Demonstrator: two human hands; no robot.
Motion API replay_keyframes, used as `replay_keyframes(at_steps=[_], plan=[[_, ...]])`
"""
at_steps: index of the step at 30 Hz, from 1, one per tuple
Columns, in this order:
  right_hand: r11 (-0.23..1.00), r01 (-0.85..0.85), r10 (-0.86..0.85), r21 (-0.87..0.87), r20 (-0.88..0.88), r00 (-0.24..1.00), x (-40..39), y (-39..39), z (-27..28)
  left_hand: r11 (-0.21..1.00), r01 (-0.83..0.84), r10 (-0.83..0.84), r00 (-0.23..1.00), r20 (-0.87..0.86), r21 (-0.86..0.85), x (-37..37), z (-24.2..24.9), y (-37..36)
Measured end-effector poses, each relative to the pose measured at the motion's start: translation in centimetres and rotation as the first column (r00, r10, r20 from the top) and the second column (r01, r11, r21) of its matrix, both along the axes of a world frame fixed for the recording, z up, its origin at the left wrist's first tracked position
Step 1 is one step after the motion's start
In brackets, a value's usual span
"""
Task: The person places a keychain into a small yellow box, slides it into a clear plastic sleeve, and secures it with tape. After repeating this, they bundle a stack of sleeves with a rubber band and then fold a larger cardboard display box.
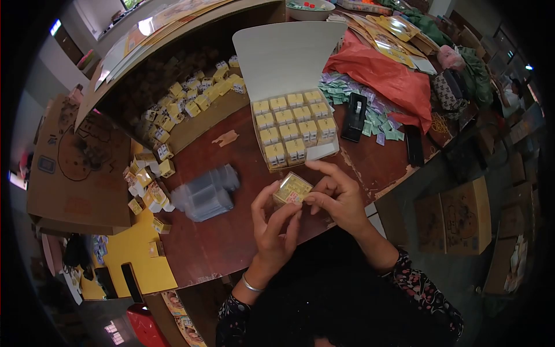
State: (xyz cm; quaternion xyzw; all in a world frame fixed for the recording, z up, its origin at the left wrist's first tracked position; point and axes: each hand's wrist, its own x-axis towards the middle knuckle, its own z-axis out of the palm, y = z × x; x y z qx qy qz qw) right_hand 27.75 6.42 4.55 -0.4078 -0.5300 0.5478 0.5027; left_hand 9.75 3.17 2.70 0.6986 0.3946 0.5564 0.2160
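A small yellow box (294, 186) with a shiny, clear-looking surface is held up above the front of the table. My left hand (274, 228) grips it from the left, fingers and thumb along its edges. At its lower right corner, the thumb and fingertips of my right hand (338, 196) pinch it, with the index finger raised. Just beyond my hands stands a display carton (287, 61) with its white lid up, holding rows of small yellow-and-white boxes. One front corner of the carton shows a white flap (321, 151). A stack of clear plastic sleeves (208, 194) lies left of my hands.
A large cardboard box (202, 124) on its side holds many small boxes, some spilling left. Right of the carton are a black tape dispenser (354, 117), small green and purple packets (378, 122), a red plastic bag (384, 75) and a dark phone-like object (414, 147).
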Motion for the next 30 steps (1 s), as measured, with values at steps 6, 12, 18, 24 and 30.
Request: replay_keyframes(at_steps=[6, 12, 18, 24, 30], plan=[[0.69, 0.059, -0.338, 0.722, 0.249, 0.907, 0.4, 1.7, -0.8, 0.981, 0.085, -0.063, 0.99, 0.127, -0.174, 0.1, 0.5, -0.1], [0.579, -0.302, -0.248, 0.758, 0.516, 0.82, 2.2, 3.4, 1.2, 0.98, 0.112, -0.098, 0.991, 0.091, -0.167, -0.4, 0.9, 0.1], [0.66, -0.555, -0.066, 0.507, 0.775, 0.629, 3.0, 3.9, 3.4, 0.974, 0.196, -0.211, 0.967, -0.14, -0.11, -1.1, 1.3, 0.5], [0.962, -0.268, 0.224, 0.045, 0.423, 0.878, 3.2, 2.1, 1.5, 0.944, -0.08, 0.195, 0.918, -0.345, 0.32, -3.6, 4.7, -0.7], [0.894, -0.393, 0.352, -0.213, -0.207, 0.913, -0.5, 0.8, -2.8, 0.898, 0.198, 0.06, 0.83, 0.555, -0.393, -3.5, 1.9, -1.0]])
